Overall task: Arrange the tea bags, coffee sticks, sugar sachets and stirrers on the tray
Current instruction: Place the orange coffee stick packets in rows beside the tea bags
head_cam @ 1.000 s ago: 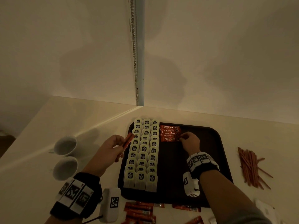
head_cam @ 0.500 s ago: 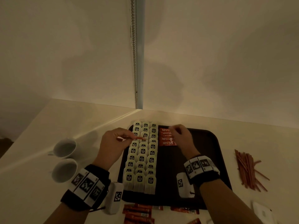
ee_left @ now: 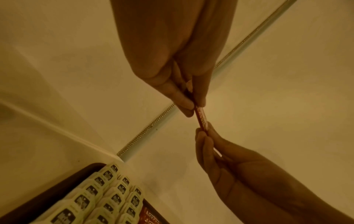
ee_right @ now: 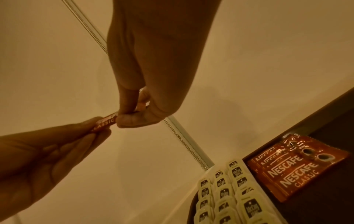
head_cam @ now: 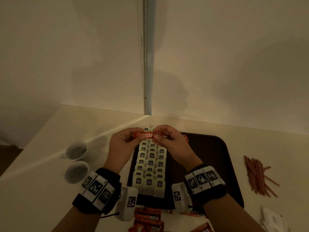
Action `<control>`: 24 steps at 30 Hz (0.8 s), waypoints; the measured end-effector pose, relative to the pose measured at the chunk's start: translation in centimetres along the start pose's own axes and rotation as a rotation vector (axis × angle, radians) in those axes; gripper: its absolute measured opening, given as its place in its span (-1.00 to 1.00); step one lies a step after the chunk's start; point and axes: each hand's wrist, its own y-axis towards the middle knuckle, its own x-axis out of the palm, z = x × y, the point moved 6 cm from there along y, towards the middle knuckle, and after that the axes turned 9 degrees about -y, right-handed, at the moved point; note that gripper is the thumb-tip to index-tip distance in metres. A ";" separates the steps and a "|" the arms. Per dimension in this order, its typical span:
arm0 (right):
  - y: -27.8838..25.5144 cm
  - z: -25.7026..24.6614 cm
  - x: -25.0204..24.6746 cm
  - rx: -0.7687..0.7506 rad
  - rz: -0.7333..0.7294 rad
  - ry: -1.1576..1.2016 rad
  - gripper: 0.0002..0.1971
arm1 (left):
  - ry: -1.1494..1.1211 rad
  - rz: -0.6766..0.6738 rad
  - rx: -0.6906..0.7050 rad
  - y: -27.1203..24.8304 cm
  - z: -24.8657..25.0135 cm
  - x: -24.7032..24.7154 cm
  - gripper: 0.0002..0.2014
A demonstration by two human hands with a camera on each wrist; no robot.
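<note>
Both hands hold one red coffee stick [head_cam: 147, 136] level above the far end of the tea bags [head_cam: 151, 164]. My left hand [head_cam: 127, 139] pinches its left end and my right hand [head_cam: 163, 138] pinches its right end. In the left wrist view the left hand [ee_left: 194, 104] grips the stick [ee_left: 201, 118] edge-on. The right wrist view shows the right hand [ee_right: 132, 115] pinching it [ee_right: 105, 122]. Tea bags stand in three columns on the dark tray [head_cam: 217, 164]. A short row of coffee sticks [ee_right: 293, 171] lies beside them, mostly hidden by the right hand in the head view.
Two white cups [head_cam: 76, 150] stand left of the tray. A pile of brown stirrers [head_cam: 257, 176] lies to its right. Loose coffee sticks [head_cam: 147, 218] lie at the near table edge, and white sachets [head_cam: 270, 220] at the near right. The wall corner is close behind.
My left hand carried the coffee stick rightward over the tea bags. My right hand left the row of coffee sticks and took the stick's other end.
</note>
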 end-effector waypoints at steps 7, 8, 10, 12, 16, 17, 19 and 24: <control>-0.2 -1.1 0.4 -0.054 0.060 -0.040 -0.82 | -0.053 0.013 -0.007 -0.7 0.5 -0.2 -0.83; -0.2 -1.1 0.3 -0.045 0.061 -0.040 -0.82 | -0.039 0.015 0.001 -0.7 0.6 -0.2 -0.83; -0.5 -0.8 0.3 -0.017 0.054 -0.022 -0.81 | -0.034 0.029 -0.001 -0.8 0.6 -0.2 -0.84; -0.6 -0.3 0.3 0.019 0.044 0.028 -0.80 | -0.024 0.053 -0.010 -0.8 0.4 -0.4 -0.84; -0.8 -0.1 -0.6 0.057 0.094 -0.052 -0.81 | -0.038 0.113 -0.043 -0.8 -0.3 -0.8 -0.86; -0.7 -0.2 -0.8 0.057 0.100 -0.083 -0.82 | -0.044 0.122 -0.055 -0.8 -0.5 -0.9 -0.86; -0.7 -0.3 -1.1 0.064 0.075 -0.109 -0.82 | -0.052 0.120 -0.081 -0.9 -0.9 -0.8 -0.86; -0.4 0.6 -4.0 0.110 0.090 -0.180 -0.80 | -0.016 0.080 -0.151 -1.2 -1.4 -1.8 -0.76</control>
